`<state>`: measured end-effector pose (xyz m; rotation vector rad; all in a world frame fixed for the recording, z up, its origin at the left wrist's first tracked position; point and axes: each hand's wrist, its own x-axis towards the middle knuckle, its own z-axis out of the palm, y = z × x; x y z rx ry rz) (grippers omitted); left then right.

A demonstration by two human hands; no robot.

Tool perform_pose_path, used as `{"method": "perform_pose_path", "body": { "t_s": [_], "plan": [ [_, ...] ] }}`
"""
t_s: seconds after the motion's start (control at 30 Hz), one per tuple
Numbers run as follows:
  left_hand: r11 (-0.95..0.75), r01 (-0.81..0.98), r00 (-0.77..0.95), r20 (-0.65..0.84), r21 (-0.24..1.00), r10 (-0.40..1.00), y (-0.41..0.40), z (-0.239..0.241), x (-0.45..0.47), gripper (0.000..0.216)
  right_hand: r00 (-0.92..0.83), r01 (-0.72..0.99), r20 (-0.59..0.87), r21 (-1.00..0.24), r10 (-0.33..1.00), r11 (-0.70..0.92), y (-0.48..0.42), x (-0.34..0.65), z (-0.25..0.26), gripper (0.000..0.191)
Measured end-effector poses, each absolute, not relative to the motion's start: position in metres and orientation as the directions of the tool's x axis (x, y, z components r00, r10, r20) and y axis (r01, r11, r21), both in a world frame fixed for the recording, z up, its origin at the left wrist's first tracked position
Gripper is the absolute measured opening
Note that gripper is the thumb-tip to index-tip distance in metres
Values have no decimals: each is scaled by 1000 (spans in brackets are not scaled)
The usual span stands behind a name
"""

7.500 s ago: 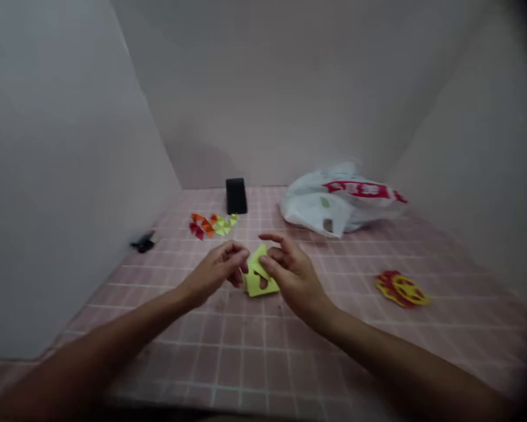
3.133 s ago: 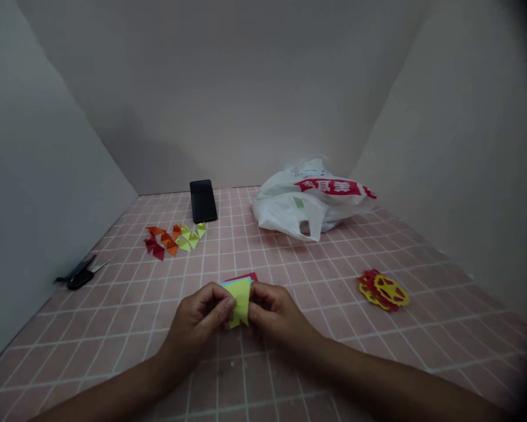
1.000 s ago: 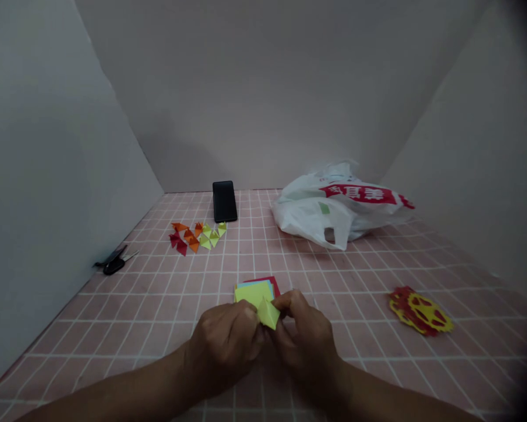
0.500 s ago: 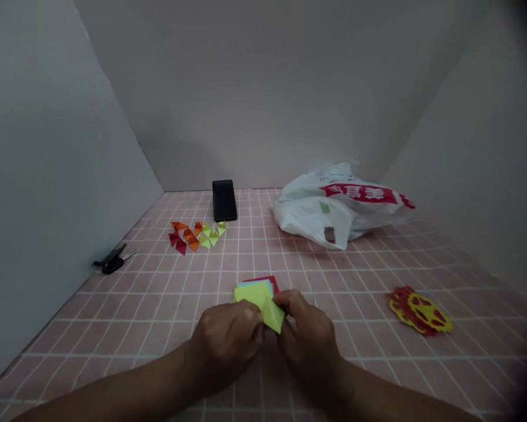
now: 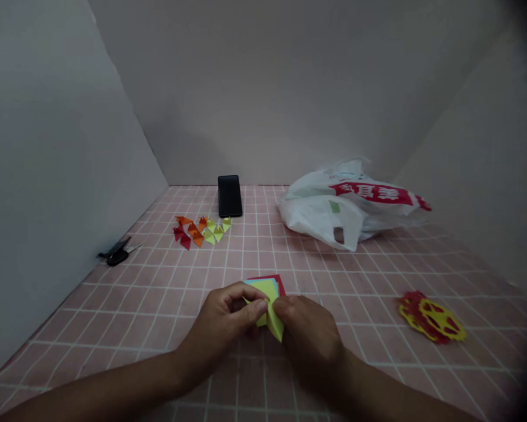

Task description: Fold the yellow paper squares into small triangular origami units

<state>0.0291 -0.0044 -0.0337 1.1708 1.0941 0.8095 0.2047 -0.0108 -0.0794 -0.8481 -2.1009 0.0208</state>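
Nearest to the camera, the left hand (image 5: 221, 319) and the right hand (image 5: 309, 337) come together low over the pink checked tablecloth (image 5: 157, 293). Both are closed on one small folded yellow-green paper (image 5: 275, 326). The left thumb and forefinger pinch its upper left part, and the right fingers grip its right side. The lower corner of the paper points down between the two hands. I cannot tell if the paper touches the cloth.

Just behind the hands lies a paper stack (image 5: 267, 286), flat on the cloth, with a yellow sheet on top and blue and red edges showing under it. The left fingertips partly cover its near edge.

To the right, well apart from the hands, a red and yellow paper cutout (image 5: 432, 316) lies flat. On the far left, near the left wall panel (image 5: 47, 176), lie black scissors (image 5: 118, 252).

Farther back on the left there is a row of small folded triangles (image 5: 200, 230) in red, orange and yellow-green. On the right at a similar depth sits a white plastic bag (image 5: 346, 205) with a red printed band, crumpled and lying on its side. A black phone (image 5: 230, 195) lies beyond the triangles, near the back wall (image 5: 267, 88).
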Motion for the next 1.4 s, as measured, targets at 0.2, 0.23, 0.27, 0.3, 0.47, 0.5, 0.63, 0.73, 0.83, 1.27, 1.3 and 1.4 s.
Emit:
{"method": "perform_pose_path", "body": {
  "t_s": [0.2, 0.23, 0.27, 0.3, 0.47, 0.5, 0.63, 0.73, 0.83, 1.27, 1.3, 1.4],
  "plan": [
    [292, -15, 302, -274, 956, 913, -2, -31, 30, 21, -391, 552, 733, -297, 557, 779, -10, 203, -79, 20],
    [292, -14, 306, -274, 956, 912, -3, -31, 30, 21, -378, 551, 739, -305, 558, 777, -10, 202, -79, 19],
    [290, -14, 310, -271, 957, 911, -3, -31, 30, 21, -367, 548, 742, -315, 561, 775, -10, 201, -79, 18],
    [286, -16, 314, -267, 958, 911, -3, -32, 30, 20, -358, 544, 743, -326, 566, 773, -11, 201, -78, 17],
    [278, -32, 342, -251, 960, 906, -5, -33, 29, 21, -331, 504, 742, -383, 583, 774, -13, 199, -76, 12],
    [277, -31, 343, -250, 960, 905, -5, -33, 29, 20, -322, 502, 742, -393, 588, 770, -14, 199, -76, 13],
    [277, -28, 333, -253, 960, 908, -4, -33, 29, 20, -295, 514, 729, -424, 618, 746, -13, 200, -76, 15],
    [274, -32, 317, -250, 961, 915, -3, -35, 29, 21, -297, 509, 700, -459, 649, 728, -13, 201, -77, 18],
    [272, -37, 302, -249, 962, 920, -2, -36, 29, 23, -278, 462, 601, -601, 750, 653, -13, 203, -79, 24],
    [275, 2, 288, -264, 961, 920, 4, -48, 26, 22, -255, -115, -9, -993, 967, -40, -8, 198, -83, 6],
    [278, 1, 298, -266, 960, 917, 4, -49, 26, 21, -251, -128, -26, -990, 968, -60, -7, 198, -83, 7],
    [286, 0, 323, -271, 958, 907, 5, -48, 26, 23, -252, -127, -31, -990, 967, -65, -5, 198, -80, 12]
  ]
}}
